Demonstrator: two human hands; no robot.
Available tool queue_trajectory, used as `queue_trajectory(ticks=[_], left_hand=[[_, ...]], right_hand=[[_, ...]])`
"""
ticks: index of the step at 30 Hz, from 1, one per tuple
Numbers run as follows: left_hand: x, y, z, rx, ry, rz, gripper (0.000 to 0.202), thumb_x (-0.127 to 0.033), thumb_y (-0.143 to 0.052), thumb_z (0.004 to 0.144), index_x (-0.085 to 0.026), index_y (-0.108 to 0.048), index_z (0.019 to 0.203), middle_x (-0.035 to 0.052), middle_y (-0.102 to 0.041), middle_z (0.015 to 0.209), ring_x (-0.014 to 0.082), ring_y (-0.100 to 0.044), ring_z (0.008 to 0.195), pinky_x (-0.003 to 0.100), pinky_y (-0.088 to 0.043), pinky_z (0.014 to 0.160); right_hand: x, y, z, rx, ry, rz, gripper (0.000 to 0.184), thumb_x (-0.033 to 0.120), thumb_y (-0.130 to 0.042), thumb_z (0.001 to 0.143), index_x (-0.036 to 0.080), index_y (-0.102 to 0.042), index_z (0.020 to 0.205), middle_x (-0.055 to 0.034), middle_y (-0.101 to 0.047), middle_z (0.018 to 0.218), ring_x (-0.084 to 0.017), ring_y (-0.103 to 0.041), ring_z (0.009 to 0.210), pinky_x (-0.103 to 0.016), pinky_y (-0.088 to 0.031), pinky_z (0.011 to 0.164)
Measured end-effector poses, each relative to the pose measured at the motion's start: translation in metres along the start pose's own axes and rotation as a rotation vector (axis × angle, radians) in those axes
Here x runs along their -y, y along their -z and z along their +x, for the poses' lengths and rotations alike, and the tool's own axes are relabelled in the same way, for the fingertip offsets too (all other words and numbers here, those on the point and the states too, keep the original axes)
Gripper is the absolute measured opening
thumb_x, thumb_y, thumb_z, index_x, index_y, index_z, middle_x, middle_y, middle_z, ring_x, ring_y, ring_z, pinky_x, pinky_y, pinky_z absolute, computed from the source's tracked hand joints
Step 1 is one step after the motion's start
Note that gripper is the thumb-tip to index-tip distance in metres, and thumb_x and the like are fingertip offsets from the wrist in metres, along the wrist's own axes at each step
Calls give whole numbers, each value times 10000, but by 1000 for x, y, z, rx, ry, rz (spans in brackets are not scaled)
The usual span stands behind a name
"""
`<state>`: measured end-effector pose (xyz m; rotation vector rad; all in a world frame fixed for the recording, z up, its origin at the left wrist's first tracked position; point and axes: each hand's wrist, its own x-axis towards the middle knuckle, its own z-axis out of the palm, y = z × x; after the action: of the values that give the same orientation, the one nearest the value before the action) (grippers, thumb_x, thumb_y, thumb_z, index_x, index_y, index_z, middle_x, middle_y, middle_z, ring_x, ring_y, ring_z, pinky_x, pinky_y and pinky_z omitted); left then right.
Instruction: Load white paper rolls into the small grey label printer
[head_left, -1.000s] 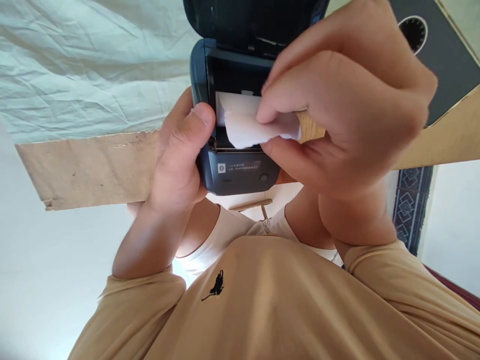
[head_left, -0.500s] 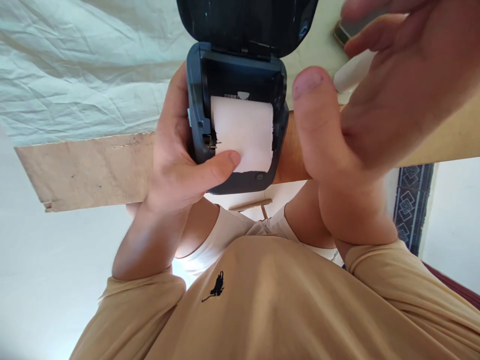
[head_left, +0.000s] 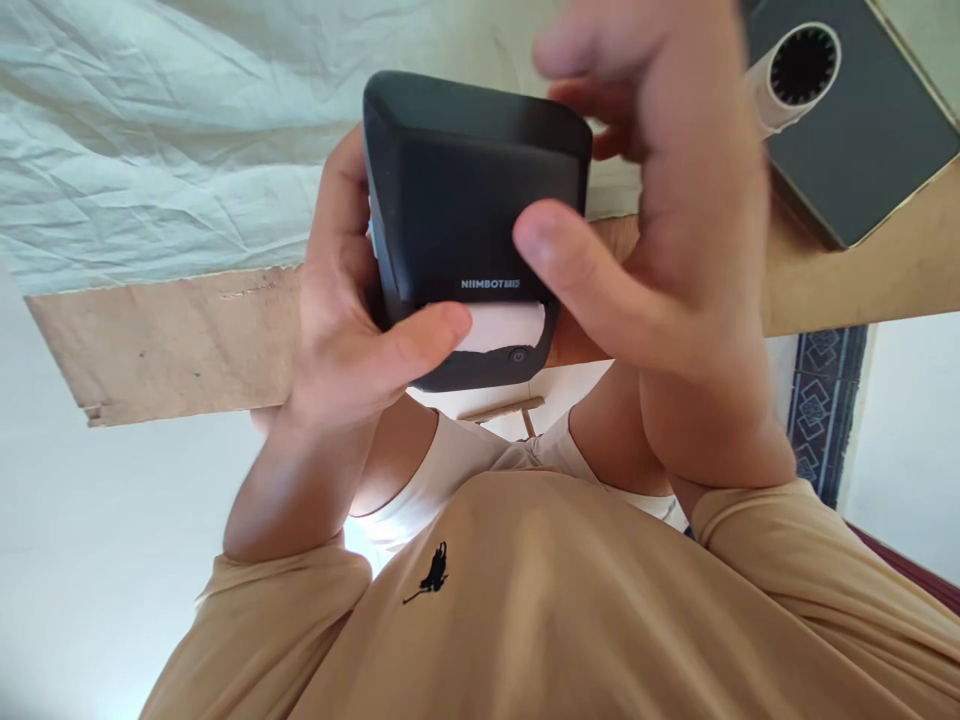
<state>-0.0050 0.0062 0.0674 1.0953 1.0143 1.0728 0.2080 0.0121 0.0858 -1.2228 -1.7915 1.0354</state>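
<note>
A dark label printer point(head_left: 480, 200) marked NIIMBOT is held over the table's near edge by my left hand point(head_left: 360, 320). The fingers wrap its left side, and the thumb presses on the white paper point(head_left: 510, 326) sticking out at its front. The printer's lid is down over the roll compartment, so the roll inside is hidden. My right hand point(head_left: 652, 210) is at the printer's right side, its fingers apart and slightly blurred. Its thumb lies over the lid's right part; whether it touches the lid I cannot tell.
On the table's right lies a dark, flat rectangular object point(head_left: 855, 150) with a pale edge. A white hollow tube point(head_left: 765, 95) with a dark inside rests on it. A wrinkled pale cloth point(head_left: 150, 150) covers the wooden table point(head_left: 187, 350), whose near edge runs before my lap.
The printer's lid has swung down from raised to lowered, covering the paper roll. My right hand has moved left to the printer, revealing the flat object and tube. My left hand keeps its hold.
</note>
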Motion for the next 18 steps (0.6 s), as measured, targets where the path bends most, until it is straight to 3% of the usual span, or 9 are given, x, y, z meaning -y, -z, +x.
queue_trajectory(ticks=[4,6,9,11,14,18], left_hand=[[-1,-25,16,-82,-95,-187,818,-688,-834,843,-352,-526,1523,57,-693,1230,371,-711,1350,558,-696,1012],[2,-29,21,-83,-88,-194,796,-712,-801,862,-342,-532,1514,62,-707,1231,373,-724,1337,542,-704,994],[12,-22,20,-79,-53,-202,719,-729,-762,885,-318,-588,1449,61,-726,1175,358,-764,1252,497,-711,918],[18,-13,15,-55,-30,-208,623,-692,-773,891,-296,-650,1356,54,-723,1090,322,-789,1112,429,-694,791],[19,-3,7,-7,-10,-223,460,-565,-856,849,-251,-724,1158,37,-658,938,211,-708,825,313,-542,579],[2,0,0,57,119,-199,410,-405,-949,818,-234,-737,1125,37,-618,972,153,-576,814,285,-492,648]], right_hand=[[6,-13,18,23,-131,-104,747,784,-369,1004,249,-580,1481,-95,-603,1344,-330,-421,1619,-509,-491,1352],[-1,-16,19,66,-158,-85,772,804,-309,1016,242,-574,1474,-106,-594,1302,-305,-424,1620,-472,-499,1348],[-11,-20,18,102,-158,-40,791,816,-281,1019,234,-567,1472,-110,-584,1293,-287,-425,1618,-444,-493,1355],[-16,-23,19,107,-142,-18,797,821,-283,1018,233,-562,1478,-111,-582,1299,-284,-414,1626,-438,-479,1367],[-20,-26,20,105,-116,1,805,825,-296,1014,230,-553,1492,-111,-579,1311,-284,-391,1643,-437,-450,1392],[-23,-25,21,101,-76,16,811,826,-320,1009,227,-540,1510,-111,-577,1327,-285,-357,1668,-437,-409,1422]])
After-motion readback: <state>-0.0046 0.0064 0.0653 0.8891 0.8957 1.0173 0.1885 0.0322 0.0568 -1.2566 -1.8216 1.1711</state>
